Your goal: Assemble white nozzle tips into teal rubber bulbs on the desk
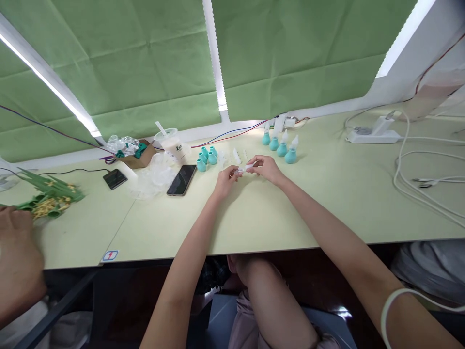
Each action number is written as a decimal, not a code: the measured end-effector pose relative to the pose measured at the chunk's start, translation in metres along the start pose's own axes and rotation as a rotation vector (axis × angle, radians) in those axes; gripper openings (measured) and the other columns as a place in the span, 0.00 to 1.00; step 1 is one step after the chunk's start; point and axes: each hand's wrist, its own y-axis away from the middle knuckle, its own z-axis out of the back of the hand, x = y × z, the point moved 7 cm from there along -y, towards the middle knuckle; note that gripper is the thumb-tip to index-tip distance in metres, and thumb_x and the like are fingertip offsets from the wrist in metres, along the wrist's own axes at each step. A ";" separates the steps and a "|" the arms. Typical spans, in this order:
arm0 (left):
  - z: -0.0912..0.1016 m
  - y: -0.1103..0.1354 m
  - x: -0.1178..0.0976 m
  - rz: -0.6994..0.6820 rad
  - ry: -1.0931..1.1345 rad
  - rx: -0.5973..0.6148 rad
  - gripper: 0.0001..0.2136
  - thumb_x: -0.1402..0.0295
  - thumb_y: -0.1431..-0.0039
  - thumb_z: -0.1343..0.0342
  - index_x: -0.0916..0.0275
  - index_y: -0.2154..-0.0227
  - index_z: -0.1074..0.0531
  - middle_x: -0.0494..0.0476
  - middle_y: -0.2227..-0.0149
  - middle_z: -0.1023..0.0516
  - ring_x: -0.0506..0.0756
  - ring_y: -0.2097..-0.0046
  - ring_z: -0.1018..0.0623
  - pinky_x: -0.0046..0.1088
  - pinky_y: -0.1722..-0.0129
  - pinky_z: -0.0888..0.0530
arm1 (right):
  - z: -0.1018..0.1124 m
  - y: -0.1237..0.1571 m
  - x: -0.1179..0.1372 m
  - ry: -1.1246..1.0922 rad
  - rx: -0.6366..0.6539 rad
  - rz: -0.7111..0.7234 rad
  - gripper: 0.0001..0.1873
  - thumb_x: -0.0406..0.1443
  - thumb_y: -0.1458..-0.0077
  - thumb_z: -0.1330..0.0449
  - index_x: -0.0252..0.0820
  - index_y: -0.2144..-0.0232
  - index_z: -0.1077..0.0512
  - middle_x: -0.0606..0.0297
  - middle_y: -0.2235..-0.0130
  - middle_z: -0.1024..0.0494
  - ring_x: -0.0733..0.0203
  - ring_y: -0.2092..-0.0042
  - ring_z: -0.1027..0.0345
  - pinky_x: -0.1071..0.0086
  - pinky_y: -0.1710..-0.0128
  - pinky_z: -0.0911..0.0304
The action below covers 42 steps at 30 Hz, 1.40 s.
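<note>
In front of me, my left hand [227, 181] pinches a small clear plastic piece [240, 170]. My right hand [267, 168] is closed on a small whitish plastic piece [249, 166], which meets the clear one end to end or nearly so; I cannot tell if they are joined. Just beyond my fingers lie several small clear and white plastic parts [237, 155]. Left of them stands a cluster of open-topped teal bulbs [212, 157]. Behind my right hand, several teal bulbs with clear pointed tips [290, 155] stand upright in a slanting row.
A phone [182, 180], crumpled plastic bags [157, 175], a drink cup [174, 145] and a cardboard box [142, 157] are to the left. Another person's hand [18, 237] is by green stems at far left. A power strip [374, 135] and white cables [399, 169] lie right.
</note>
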 end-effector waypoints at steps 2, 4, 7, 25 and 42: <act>0.001 0.000 0.001 0.005 0.005 -0.006 0.12 0.61 0.46 0.47 0.64 0.65 0.30 0.53 0.72 0.26 0.47 0.74 0.30 0.24 0.70 0.32 | -0.004 0.001 -0.001 -0.111 0.030 0.003 0.18 0.43 0.69 0.31 0.39 0.74 0.26 0.62 0.70 0.23 0.61 0.69 0.30 0.68 0.74 0.32; 0.002 0.000 0.001 0.020 0.002 -0.022 0.12 0.60 0.46 0.47 0.64 0.65 0.30 0.53 0.72 0.26 0.47 0.74 0.30 0.24 0.71 0.32 | -0.006 0.001 -0.002 -0.195 0.050 -0.006 0.19 0.44 0.69 0.30 0.39 0.73 0.25 0.61 0.68 0.22 0.60 0.67 0.29 0.66 0.69 0.29; 0.004 -0.001 0.001 0.035 0.008 -0.035 0.15 0.58 0.48 0.46 0.65 0.64 0.29 0.54 0.72 0.25 0.47 0.75 0.30 0.24 0.71 0.32 | -0.004 0.000 -0.002 -0.209 0.049 -0.015 0.19 0.43 0.68 0.30 0.39 0.70 0.23 0.62 0.69 0.21 0.59 0.66 0.27 0.63 0.63 0.29; -0.004 0.009 0.002 0.099 0.217 -0.031 0.18 0.54 0.54 0.40 0.68 0.71 0.25 0.52 0.77 0.29 0.47 0.76 0.32 0.25 0.72 0.32 | -0.006 0.004 -0.012 -0.132 0.076 -0.056 0.20 0.44 0.69 0.30 0.39 0.71 0.22 0.59 0.68 0.20 0.56 0.64 0.26 0.64 0.59 0.32; 0.000 0.016 -0.008 -0.017 -0.145 -0.098 0.12 0.61 0.46 0.45 0.66 0.70 0.25 0.49 0.79 0.30 0.47 0.78 0.34 0.23 0.75 0.37 | -0.016 0.007 -0.014 -0.188 0.198 -0.088 0.20 0.44 0.67 0.30 0.38 0.72 0.25 0.60 0.66 0.20 0.58 0.63 0.27 0.63 0.56 0.33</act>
